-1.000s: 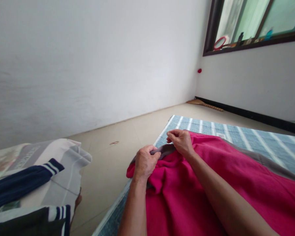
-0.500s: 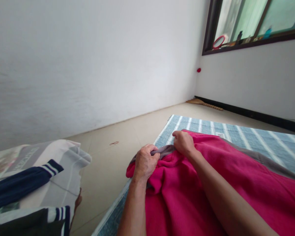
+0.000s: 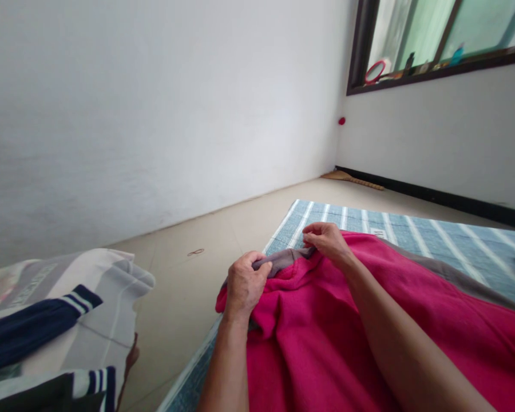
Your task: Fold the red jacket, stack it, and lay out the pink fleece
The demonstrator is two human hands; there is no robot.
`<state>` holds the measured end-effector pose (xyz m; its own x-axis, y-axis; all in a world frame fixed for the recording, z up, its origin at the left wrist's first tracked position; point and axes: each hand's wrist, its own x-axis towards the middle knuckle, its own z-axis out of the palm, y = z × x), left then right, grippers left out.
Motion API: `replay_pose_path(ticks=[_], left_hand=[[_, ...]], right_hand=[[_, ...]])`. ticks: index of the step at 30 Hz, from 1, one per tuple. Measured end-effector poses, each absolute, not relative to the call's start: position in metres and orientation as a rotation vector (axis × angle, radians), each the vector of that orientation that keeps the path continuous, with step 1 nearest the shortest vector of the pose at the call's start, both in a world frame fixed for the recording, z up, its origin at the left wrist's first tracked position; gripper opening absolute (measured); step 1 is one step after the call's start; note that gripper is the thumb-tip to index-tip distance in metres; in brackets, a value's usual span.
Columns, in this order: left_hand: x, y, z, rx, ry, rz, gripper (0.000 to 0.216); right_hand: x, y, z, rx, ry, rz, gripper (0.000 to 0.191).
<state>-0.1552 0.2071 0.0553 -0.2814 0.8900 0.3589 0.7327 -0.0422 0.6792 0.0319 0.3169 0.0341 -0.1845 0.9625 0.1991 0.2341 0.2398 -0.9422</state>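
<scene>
A magenta fleece garment [image 3: 369, 320] with a grey inner edge [image 3: 283, 258] lies spread over a blue striped mat [image 3: 412, 229]. My left hand [image 3: 242, 284] is closed in a fist on the garment's near corner, pinching the grey edge. My right hand [image 3: 328, 241] pinches the same grey and magenta edge a little farther along, fingers pressed together. Both forearms reach across the magenta cloth from the bottom of the view.
A pile of folded clothes [image 3: 55, 320], white, grey and navy with stripes, sits at the lower left. Pale tiled floor [image 3: 189, 286] lies between it and the mat. White walls close the corner; a dark-framed window [image 3: 433, 40] is at the upper right.
My right hand has shifted slightly along the garment's edge and re-pinched it. My left hand keeps its grip. The view has turned a little to the right.
</scene>
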Motion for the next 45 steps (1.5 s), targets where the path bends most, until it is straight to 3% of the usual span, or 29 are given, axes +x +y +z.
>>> replay_pose_path(ticks=[6,10,13,17,26,32,39,41,45], left_hand=[[-0.157,0.209,0.056,1.723,2.09,1.25,0.017],[-0.156,0.209,0.057,1.714,2.11,1.254,0.019],[-0.156,0.21,0.058,1.714,2.111,1.256,0.021],[-0.157,0.211,0.059,1.674,2.125,1.326,0.025],[-0.155,0.214,0.062,1.872,2.247,1.271,0.028],[-0.134,0.213,0.065,2.209,2.067,1.203,0.04],[-0.118,0.203,0.073,2.108,1.968,0.854,0.055],[-0.116,0.202,0.075,2.083,1.932,0.778,0.052],[-0.116,0.205,0.073,2.062,1.82,0.751,0.022]], right_hand=[[0.049,0.311,0.035,-0.868,-1.902,1.368,0.032],[0.052,0.311,0.04,-0.857,-2.177,1.166,0.04],[0.049,0.312,0.04,-0.938,-2.27,0.935,0.033],[0.05,0.314,0.041,-1.013,-2.16,0.907,0.024],[0.07,0.31,0.054,-0.832,-1.613,1.492,0.019],[0.073,0.308,0.056,-0.825,-1.441,1.571,0.025],[0.07,0.304,0.063,-0.791,-1.394,1.517,0.02],[0.068,0.304,0.062,-0.773,-1.368,1.488,0.02],[0.061,0.31,0.057,-0.722,-1.324,1.447,0.022]])
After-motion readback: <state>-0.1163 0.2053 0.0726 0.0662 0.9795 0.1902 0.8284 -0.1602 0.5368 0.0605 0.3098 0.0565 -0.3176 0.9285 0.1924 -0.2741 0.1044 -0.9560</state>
